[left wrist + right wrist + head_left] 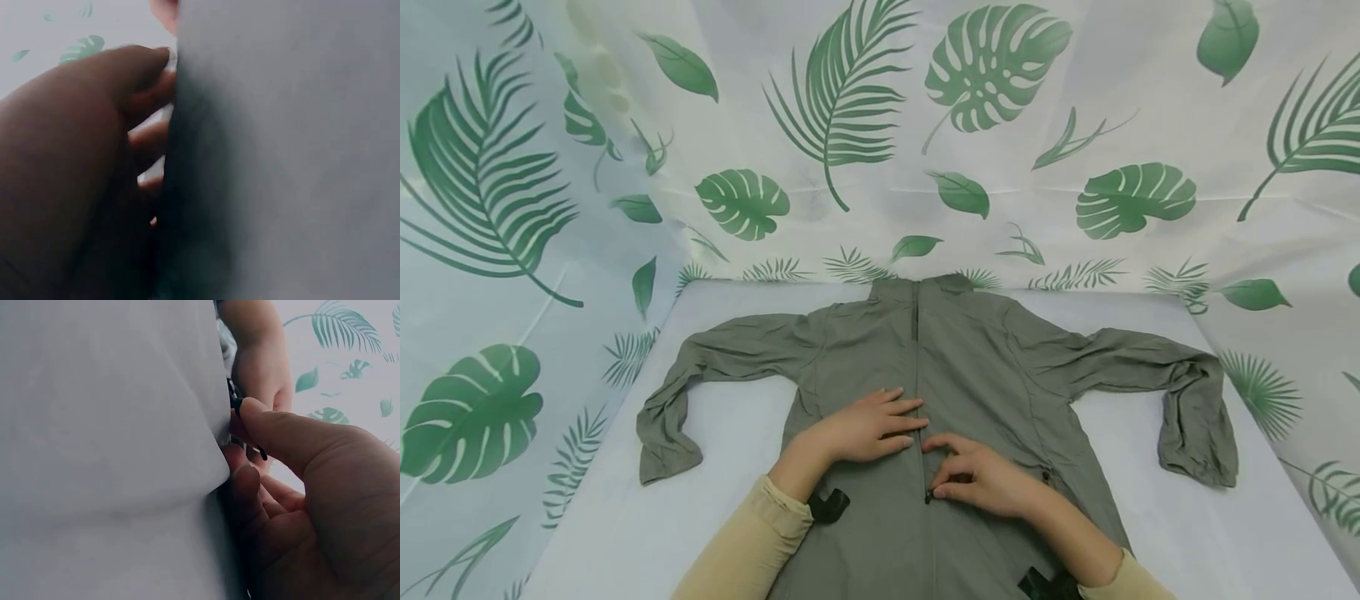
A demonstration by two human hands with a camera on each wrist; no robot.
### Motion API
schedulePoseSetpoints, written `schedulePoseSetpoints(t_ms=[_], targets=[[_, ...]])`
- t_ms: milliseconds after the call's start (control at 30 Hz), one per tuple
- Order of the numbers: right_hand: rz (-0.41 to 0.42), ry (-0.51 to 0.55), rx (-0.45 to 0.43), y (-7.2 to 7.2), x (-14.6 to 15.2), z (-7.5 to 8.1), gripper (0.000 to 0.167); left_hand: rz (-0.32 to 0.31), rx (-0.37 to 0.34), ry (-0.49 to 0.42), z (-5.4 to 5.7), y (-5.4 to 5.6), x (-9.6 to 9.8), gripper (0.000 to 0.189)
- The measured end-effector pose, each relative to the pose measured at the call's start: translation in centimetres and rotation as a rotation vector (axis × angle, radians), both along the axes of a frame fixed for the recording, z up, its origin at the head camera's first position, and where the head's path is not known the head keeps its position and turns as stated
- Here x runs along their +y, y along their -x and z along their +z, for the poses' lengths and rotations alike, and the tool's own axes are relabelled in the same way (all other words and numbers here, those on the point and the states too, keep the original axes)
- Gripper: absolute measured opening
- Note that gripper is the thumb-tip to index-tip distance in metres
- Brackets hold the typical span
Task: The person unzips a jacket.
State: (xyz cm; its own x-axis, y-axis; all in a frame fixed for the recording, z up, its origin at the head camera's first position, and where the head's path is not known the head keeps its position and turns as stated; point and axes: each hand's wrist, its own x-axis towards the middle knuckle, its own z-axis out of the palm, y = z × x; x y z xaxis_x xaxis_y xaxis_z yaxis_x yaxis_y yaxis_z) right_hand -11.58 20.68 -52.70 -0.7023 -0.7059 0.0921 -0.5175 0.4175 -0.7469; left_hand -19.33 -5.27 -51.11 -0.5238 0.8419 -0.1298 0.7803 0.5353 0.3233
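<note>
A grey-green zip jacket lies spread front up, its sleeves out to both sides. My left hand rests on the jacket front with fingers extended, the fingertips right at the zip line. Lower down and to the right, my right hand pinches a dark zipper pull between thumb and finger. The right wrist view shows the black pull close up, beneath the thumb. In the left wrist view the jacket fabric fills the right half and hides the left fingertips.
Under the jacket is a white table. Behind it and at the sides hangs a white sheet with green leaf prints. Black straps circle the wrists. A small dark zipper shows on the jacket's right-hand side.
</note>
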Motion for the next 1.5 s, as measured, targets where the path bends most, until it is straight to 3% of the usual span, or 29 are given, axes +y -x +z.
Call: schedulePoseSetpoints(t_ms=[200, 333, 500, 800, 967, 1100, 1267, 1500], targets=[[0.044, 0.069, 0.023, 0.2, 0.0, -0.2, 0.005, -0.028, 0.044, 0.000, -0.8, 0.0, -0.2, 0.050], [0.059, 0.065, 0.017, 0.6, 0.1, -0.2, 0.004, -0.046, 0.045, 0.005, -1.3, 0.6, -0.2, 0.051], [0.052, 0.001, -0.024, 1.8, 0.3, 0.2, 0.004, -0.053, 0.075, 0.030, -2.1, 2.2, -0.1, 0.050], [0.069, -0.042, -0.033, 5.6, 0.9, 0.8, 0.009, -0.021, 0.018, 0.052, -1.5, 5.7, 0.6, 0.050], [0.075, -0.063, -0.053, 6.8, 0.8, 1.2, 0.011, -0.008, 0.004, 0.038, -1.3, 6.4, 0.6, 0.049], [0.023, -0.146, -0.030, 6.3, 0.3, 1.9, 0.007, -0.010, -0.004, 0.029, -1.1, 6.4, 0.6, 0.050], [-0.099, -0.267, 0.015, 4.4, -0.8, 2.6, 0.006, -0.001, -0.010, 0.017, -1.0, 6.3, 0.7, 0.050], [-0.222, -0.243, -0.068, 3.1, -1.1, 1.9, 0.008, 0.023, -0.047, 0.010, -0.8, 5.9, 0.9, 0.052]])
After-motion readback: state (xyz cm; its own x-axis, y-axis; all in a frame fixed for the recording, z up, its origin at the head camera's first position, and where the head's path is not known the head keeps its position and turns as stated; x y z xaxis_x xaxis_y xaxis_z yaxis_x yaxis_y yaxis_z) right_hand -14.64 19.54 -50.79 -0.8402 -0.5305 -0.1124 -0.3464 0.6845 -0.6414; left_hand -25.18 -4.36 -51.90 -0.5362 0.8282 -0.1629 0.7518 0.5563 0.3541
